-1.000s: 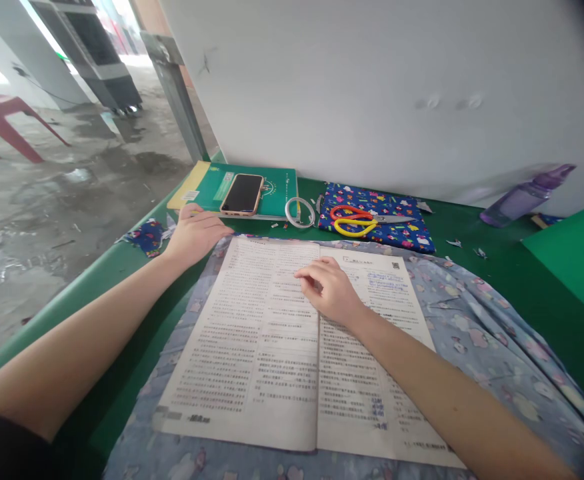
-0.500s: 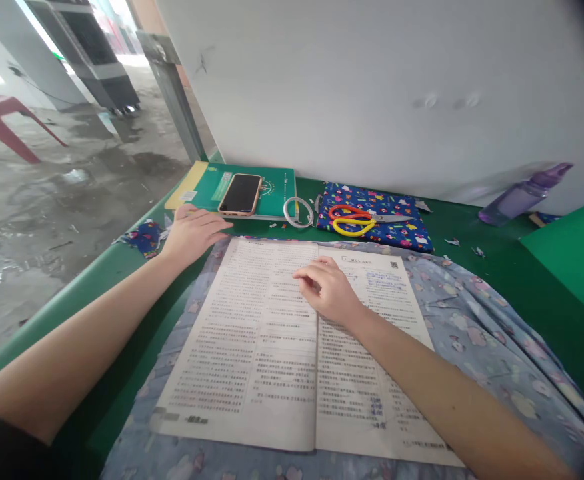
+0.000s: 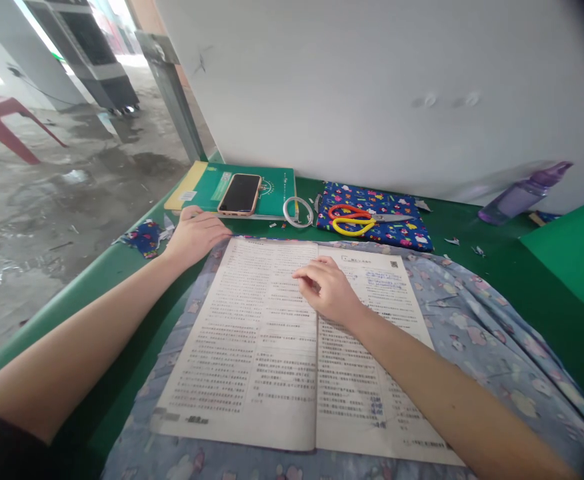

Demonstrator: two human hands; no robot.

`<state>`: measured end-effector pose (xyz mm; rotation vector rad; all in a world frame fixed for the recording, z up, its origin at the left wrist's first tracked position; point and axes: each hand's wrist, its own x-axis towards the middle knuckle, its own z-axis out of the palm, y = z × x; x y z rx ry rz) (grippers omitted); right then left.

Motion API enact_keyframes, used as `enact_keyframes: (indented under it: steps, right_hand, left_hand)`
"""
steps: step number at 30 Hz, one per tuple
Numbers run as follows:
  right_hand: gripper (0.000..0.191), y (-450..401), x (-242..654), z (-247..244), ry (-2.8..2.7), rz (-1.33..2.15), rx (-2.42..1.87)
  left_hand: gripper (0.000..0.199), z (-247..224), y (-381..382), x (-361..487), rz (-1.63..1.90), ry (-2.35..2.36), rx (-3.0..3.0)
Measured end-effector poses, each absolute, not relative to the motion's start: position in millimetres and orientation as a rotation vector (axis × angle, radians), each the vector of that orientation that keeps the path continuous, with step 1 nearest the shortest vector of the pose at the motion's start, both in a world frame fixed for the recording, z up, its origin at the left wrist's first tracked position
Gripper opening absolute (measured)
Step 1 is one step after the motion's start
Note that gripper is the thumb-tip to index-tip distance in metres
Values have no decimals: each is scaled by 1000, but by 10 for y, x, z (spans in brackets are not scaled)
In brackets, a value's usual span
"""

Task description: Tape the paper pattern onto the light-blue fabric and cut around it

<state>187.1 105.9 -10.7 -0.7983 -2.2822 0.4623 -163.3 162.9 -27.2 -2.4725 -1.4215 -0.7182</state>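
An open book with printed pages (image 3: 282, 347) lies flat on a grey-blue patterned cloth (image 3: 477, 320). My right hand (image 3: 327, 287) rests over the book's middle, its fingers curled together with the thumb; whatever they may hold cannot be made out. At the cloth's upper left corner is my left hand (image 3: 197, 235), palm down with the fingers stretched out, holding nothing. Just beyond it a phone (image 3: 241, 194) lies on a green book (image 3: 282, 179). Scissors with red and yellow handles (image 3: 355, 221) lie on a folded dark blue patterned cloth (image 3: 402, 241).
A coiled white cable (image 3: 298, 212) lies between the green book and the folded cloth. A purple bottle (image 3: 517, 197) leans by the white wall at the right. Fabric scraps (image 3: 145, 239) lie on the green table (image 3: 512, 267) at the left. A red chair (image 3: 9, 120) stands beyond.
My left hand has shifted very slightly, its fingers still spread. My right hand stays over the book as before.
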Motion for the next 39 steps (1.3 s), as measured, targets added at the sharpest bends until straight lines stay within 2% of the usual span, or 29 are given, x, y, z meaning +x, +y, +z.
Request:
enact_keyframes:
  steps: [14, 25, 32, 39]
  right_hand:
    - [16, 1052, 1865, -100, -2290, 437, -788]
    - [15, 1058, 1860, -98, -2300, 420, -782]
    - [16, 1060, 1857, -96, -2308, 378, -769]
    - [21, 995, 1713, 96, -2495, 104, -562]
  left_hand:
    - [35, -230, 1581, -1807, -750, -1462, -2392]
    - [28, -289, 1614, -1791, -978, -1591, -2486]
    - [27, -287, 1606, -1748, -840, -1509, -2555]
    - [26, -283, 1650, -1697, -768, -1450, -2590]
